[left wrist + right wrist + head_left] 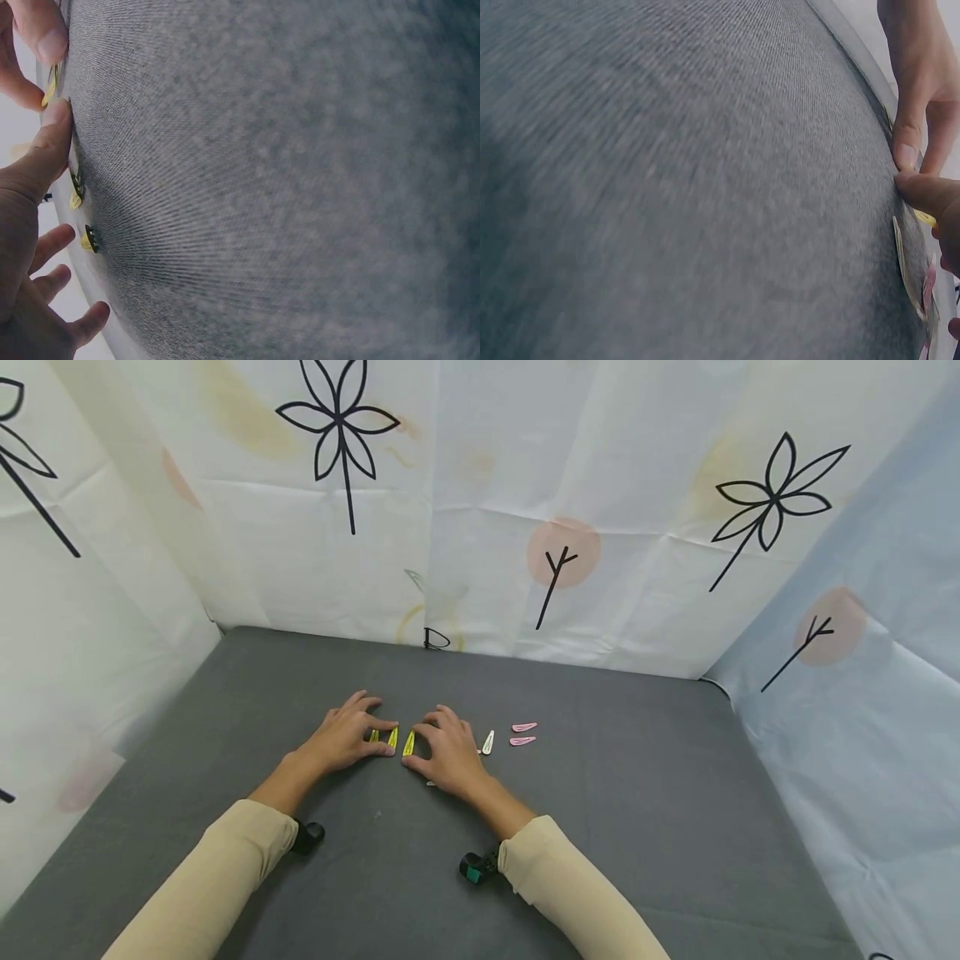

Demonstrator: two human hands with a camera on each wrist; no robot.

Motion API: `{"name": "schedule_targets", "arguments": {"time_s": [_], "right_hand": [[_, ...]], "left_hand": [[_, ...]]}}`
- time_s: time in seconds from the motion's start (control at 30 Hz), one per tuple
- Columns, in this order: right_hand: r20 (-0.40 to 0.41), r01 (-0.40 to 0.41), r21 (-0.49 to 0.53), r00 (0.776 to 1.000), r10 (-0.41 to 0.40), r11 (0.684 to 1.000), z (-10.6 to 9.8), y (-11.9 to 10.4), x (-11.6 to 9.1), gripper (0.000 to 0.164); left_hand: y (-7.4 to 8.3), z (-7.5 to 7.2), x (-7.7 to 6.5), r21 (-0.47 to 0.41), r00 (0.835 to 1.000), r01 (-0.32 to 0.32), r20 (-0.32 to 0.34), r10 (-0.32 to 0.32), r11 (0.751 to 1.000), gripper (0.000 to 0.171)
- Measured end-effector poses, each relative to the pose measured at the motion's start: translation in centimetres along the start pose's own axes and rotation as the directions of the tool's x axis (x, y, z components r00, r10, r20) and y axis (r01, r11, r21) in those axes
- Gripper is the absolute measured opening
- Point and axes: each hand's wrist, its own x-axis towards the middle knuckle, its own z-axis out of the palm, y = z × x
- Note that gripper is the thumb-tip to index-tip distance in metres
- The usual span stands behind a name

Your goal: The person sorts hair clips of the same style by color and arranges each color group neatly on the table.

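Several yellow snap hair clips lie in a row on the grey cloth-covered table. My left hand [347, 737] pinches the middle yellow hair clip [392, 738] lengthwise between thumb and index finger. Just left of it, another yellow clip [374, 736] lies partly behind those fingers. To the right, my right hand [452, 753] holds a third yellow hair clip [408, 743] by its two ends. In the left wrist view, this clip [50, 86] shows between the right fingertips. The two hands are close together, thumbs low on the cloth.
Right of my right hand lie a white clip [488, 742] and two pink clips [522, 741]. Another pale clip [431, 783] peeks out under the right hand, mostly hidden. Patterned white curtains [487, 510] enclose the grey table [637, 827] at the back and sides.
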Motion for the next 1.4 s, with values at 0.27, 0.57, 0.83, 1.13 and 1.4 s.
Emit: {"name": "schedule_targets", "arguments": {"time_s": [0.27,0.57,0.83,1.13,1.4], "right_hand": [[0.022,-0.057,-0.021,0.998,0.057,0.998,0.1,-0.2,0.8,0.053],[0.031,-0.064,-0.018,0.997,0.064,0.998,-0.1,-0.3,0.9,0.053],[0.015,-0.028,-0.031,0.999,0.029,0.999,-0.8,0.0,0.6,0.054],[-0.028,-0.055,-0.031,0.998,0.054,0.998,-3.3,2.8,-0.3,0.049],[-0.097,-0.106,-0.01,0.99,0.105,0.994,-5.0,6.7,-2.5,0.046]], "left_hand": [[-0.2,0.2,0.0,0.001,1.0,0.0,0.003,0.0,1.0,0.05],[-0.2,0.2,0.0,-0.005,1.0,-0.001,0.004,0.001,1.0,0.05],[-0.3,0.2,0.1,0.001,1.0,-0.013,-0.002,0.013,1.0,0.05],[-0.4,0.2,0.1,-0.003,1.0,-0.007,-0.006,0.007,1.0,0.05],[-0.2,0.2,-0.1,-0.02,1.0,-0.002,-0.002,0.002,1.0,0.051]]}}
